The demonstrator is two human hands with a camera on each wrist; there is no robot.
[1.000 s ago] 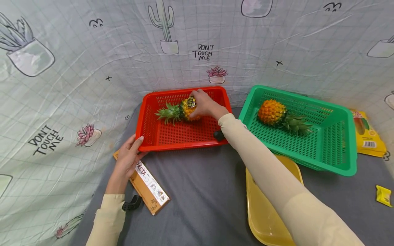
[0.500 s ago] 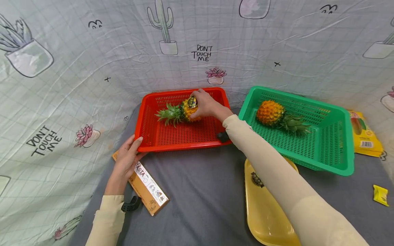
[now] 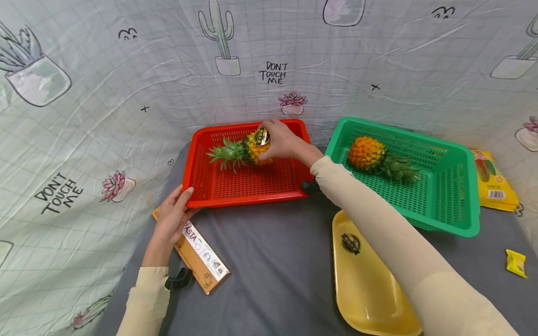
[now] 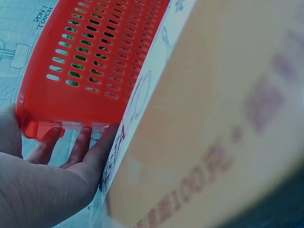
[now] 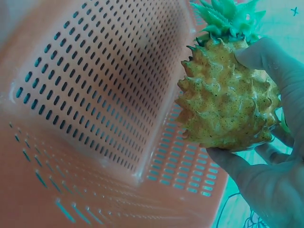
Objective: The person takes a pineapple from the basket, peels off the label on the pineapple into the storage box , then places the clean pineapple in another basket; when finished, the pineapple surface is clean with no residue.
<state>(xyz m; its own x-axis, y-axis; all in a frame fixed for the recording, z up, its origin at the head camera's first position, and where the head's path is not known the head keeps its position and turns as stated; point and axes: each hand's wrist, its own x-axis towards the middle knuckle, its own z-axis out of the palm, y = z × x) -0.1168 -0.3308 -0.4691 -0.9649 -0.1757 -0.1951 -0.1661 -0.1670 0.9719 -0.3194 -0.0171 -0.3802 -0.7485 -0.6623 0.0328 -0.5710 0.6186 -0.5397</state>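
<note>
My right hand point(image 3: 282, 140) grips a small yellow pineapple point(image 5: 223, 95) by its body, thumb on one side and fingers round the other. The pineapple lies sideways over the red basket point(image 3: 248, 200), its green crown point(image 3: 228, 154) pointing left. A round dark label point(image 3: 261, 136) shows on its fruit; I cannot tell if it touches the basket floor. At the basket's front left corner, my left hand point(image 3: 173, 217) holds the rim, with the thumb on top and fingers point(image 4: 78, 147) under the edge. Beneath that hand lies a brown pasta box point(image 3: 201, 256).
Right of the red basket stands a green basket point(image 3: 470, 186) with an orange pineapple point(image 3: 366, 153) in it. A yellow tray point(image 3: 365, 289) with a dark sticker lies in front, partly under my right sleeve. A yellow bag point(image 3: 496, 186) and a small yellow packet point(image 3: 516, 262) are far right.
The pineapple in my right hand has risen very slightly and tilted a little. My right forearm has shifted right, uncovering the sticker on the yellow tray. The left hand keeps its hold.
</note>
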